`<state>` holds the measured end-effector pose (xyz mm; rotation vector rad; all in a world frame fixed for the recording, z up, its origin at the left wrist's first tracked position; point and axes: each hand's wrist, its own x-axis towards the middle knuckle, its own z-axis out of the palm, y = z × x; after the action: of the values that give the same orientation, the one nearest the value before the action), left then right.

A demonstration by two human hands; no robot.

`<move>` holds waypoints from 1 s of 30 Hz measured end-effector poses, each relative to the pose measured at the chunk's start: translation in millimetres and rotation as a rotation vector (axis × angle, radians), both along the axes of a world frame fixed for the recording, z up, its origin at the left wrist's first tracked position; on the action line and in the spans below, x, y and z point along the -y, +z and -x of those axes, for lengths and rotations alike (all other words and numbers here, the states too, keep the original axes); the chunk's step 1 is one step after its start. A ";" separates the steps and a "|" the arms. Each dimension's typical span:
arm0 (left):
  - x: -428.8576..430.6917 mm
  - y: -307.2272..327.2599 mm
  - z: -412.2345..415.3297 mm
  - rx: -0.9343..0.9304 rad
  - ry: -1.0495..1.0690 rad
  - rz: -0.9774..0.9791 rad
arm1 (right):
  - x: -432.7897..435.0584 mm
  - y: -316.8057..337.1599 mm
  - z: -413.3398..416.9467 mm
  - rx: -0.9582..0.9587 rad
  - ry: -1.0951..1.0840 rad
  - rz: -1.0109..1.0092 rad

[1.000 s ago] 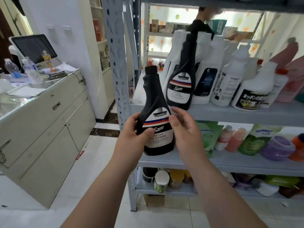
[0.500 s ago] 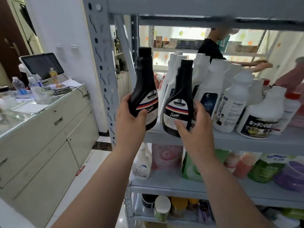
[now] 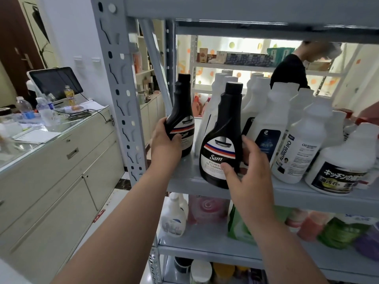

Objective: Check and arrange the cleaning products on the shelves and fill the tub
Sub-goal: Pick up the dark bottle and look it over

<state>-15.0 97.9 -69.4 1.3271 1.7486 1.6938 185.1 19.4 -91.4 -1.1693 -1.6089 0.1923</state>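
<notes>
Bare forearms, apparently bare hands (image 3: 166, 141) (image 3: 249, 173)

On my left I see a cream cabinet counter (image 3: 61, 160) with a glass top, a dark monitor (image 3: 55, 83) on it. White wall (image 3: 67, 27) behind, brown door (image 3: 14, 48) far left, pale tiled floor (image 3: 114, 203). Bright dotted curtain (image 3: 235, 46) backlit at rear.
</notes>
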 end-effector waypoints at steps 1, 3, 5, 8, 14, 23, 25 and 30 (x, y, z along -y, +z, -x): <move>-7.1 2.5 -0.7 -0.008 0.008 0.028 | -1.2 -0.4 0.2 -0.003 0.005 0.004; -19.5 5.6 -2.8 -0.025 0.006 0.076 | -3.4 -1.7 0.5 -0.006 0.012 0.003; -29.9 6.5 -3.9 -0.052 -0.018 0.072 | -5.1 -3.0 0.9 -0.009 0.021 -0.003; -47.0 8.1 -1.8 -0.055 -0.025 0.070 | -6.6 -4.5 1.6 -0.013 0.034 0.005; -64.2 12.5 -1.9 -0.065 -0.045 0.128 | -7.7 -6.8 3.4 -0.024 0.040 0.009; 19.4 -8.3 -8.9 -0.304 -0.158 0.334 | -8.3 -6.9 17.8 -0.050 0.026 0.034; 44.7 -20.0 -7.4 -0.302 -0.270 0.224 | -8.5 -4.1 26.1 -0.027 0.011 0.035; 59.7 -15.4 6.0 -0.135 -0.454 0.047 | -13.6 1.4 49.0 -0.018 0.043 0.043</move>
<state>-21.0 38.2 -84.8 1.6939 1.4001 1.3290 136.1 33.1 -90.0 -1.1633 -1.6218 0.2663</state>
